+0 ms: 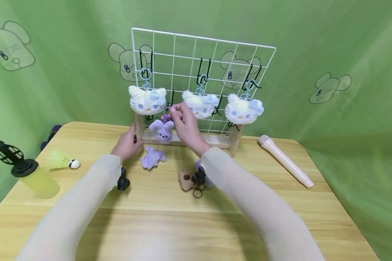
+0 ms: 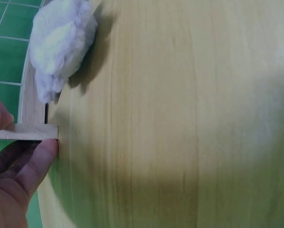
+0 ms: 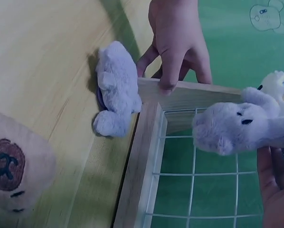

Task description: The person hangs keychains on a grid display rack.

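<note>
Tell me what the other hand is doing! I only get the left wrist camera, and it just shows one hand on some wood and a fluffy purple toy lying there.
Observer: The right hand is holding another purple toy up in front of the rack.
Operator: Ooh! Is anything hanging up already?
Observer: Yes, three white cat toys hang in a row across it.
Operator: And is there anything way over on the right?
Observer: Yes, a pale pink stick, shaped like a microphone, lies on the table to the right of the rack.
</note>
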### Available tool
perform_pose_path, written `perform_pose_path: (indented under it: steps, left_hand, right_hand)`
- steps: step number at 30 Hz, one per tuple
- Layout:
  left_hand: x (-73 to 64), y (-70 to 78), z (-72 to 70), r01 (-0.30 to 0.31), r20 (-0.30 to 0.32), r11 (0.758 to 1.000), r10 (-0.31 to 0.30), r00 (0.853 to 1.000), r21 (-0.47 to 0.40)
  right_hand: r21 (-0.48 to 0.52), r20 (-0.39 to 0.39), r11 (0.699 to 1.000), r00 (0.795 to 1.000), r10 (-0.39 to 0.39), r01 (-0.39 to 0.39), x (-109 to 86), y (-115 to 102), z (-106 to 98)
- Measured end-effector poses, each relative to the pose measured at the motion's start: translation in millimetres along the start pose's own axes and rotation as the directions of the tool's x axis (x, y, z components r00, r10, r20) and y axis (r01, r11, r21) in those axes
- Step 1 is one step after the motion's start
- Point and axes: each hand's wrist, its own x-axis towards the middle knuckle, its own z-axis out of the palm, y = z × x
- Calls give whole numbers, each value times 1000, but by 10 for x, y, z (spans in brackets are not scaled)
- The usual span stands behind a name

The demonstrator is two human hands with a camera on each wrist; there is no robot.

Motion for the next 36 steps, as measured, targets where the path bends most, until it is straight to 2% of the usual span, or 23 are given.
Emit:
perform_pose_path:
  steps: [9,20,30,36]
  left_hand:
    - [-4,49,4,15,11,1000,-15,1000,-1]
    - [22,-4,29,-14,-21,1000,14,1000,10]
    - [-17,48,18,6,-14,1000,-6,1000,9]
    - [-19,61,16,-1,-20,1000,2,1000,23]
  right_hand:
    - [-50,-75,995,994,80,-84,44,65,52]
    - [-115,-99,991,993,59,-71,90,123,52]
    - [-132,-37,988,997,73,-77,34,144,-10]
    - [-234,43,969,995,94,-81,-73,178,-69]
